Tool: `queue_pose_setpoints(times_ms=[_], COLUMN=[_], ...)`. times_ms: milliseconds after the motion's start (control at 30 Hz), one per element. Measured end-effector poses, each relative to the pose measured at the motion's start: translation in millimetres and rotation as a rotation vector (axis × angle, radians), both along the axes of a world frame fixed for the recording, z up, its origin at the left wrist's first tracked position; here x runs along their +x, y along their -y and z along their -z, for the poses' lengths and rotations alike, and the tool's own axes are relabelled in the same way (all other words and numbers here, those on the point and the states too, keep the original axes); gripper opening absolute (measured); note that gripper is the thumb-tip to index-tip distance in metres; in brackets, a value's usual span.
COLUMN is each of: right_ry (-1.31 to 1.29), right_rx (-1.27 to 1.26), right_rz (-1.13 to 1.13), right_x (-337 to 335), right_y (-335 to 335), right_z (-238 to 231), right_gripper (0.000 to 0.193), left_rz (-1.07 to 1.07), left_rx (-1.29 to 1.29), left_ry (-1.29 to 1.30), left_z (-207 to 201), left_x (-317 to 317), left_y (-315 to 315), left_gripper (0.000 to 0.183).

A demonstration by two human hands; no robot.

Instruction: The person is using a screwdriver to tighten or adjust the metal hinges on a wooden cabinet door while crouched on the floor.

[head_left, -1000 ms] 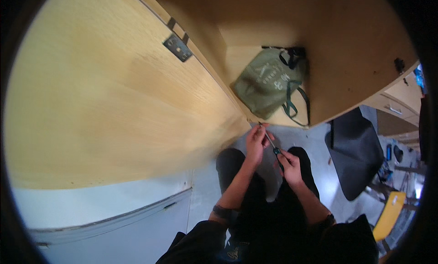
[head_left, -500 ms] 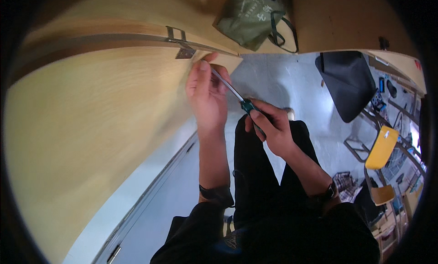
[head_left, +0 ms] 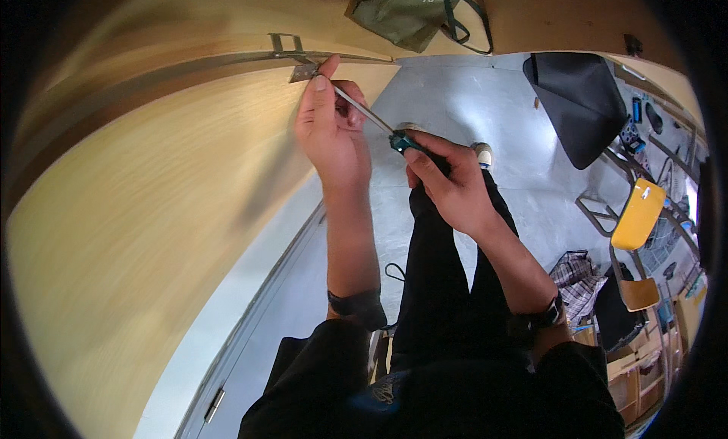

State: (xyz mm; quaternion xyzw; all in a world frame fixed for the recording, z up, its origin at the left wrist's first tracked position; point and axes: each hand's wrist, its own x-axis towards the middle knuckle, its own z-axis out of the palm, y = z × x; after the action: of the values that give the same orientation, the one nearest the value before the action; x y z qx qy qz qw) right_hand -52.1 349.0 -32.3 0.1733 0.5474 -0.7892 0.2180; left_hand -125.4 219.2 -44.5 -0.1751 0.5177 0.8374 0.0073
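Note:
My right hand [head_left: 451, 177] is wrapped round the dark green handle of a screwdriver [head_left: 365, 111]. Its steel shaft slants up and left to the fingers of my left hand [head_left: 330, 124]. The thumb and forefinger of that hand are pinched at the tip, right beside a metal hinge [head_left: 302, 73] on the edge of a pale wooden panel [head_left: 167, 151]. Whatever sits between those fingertips is hidden. Above the hinge, a metal bracket [head_left: 285, 45] is fixed along the panel's edge.
An olive-green bag [head_left: 398, 14] with dark handles lies on the wooden surface at the top. To the right are a black chair [head_left: 574, 98], a yellow chair back [head_left: 638, 214] and checked cloth [head_left: 576, 280]. A grey door [head_left: 265, 310] stands below the panel.
The view has shifted, so the bag and chairs sit higher. My left fingers have come closer to the hinge, and the screwdriver has followed with its tip at them.

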Motion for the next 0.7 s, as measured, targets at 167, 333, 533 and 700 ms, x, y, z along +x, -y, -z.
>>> queue_pose_setpoints(times_ms=[167,333,533,700], right_ry=[-0.346,-0.476,-0.486,0.539], right_rx=[0.523,1.085,0.724,-1.110], right_rz=[0.009,-0.096,0.099,0.009], right_x=[3.4,5.5,2.4,-1.6], right_y=[7.1,16.4,10.7,-15.5], right_z=[-9.7,-40.7,-43.5,-33.7], right_gripper=[0.022,0.032,0.034,0.035], left_rz=[0.003,-0.055,-0.028,0.031], left_rx=[0.025,0.093,0.159,0.358], left_ry=[-0.042,0.168,0.139,0.085], left_z=[-2.9,-15.8,-11.1,-2.8], left_x=[-0.4,10.6,7.4,4.6], left_y=[-3.5,-11.3,-7.8,-6.4], left_gripper=[0.034,0.025,0.026,0.025])
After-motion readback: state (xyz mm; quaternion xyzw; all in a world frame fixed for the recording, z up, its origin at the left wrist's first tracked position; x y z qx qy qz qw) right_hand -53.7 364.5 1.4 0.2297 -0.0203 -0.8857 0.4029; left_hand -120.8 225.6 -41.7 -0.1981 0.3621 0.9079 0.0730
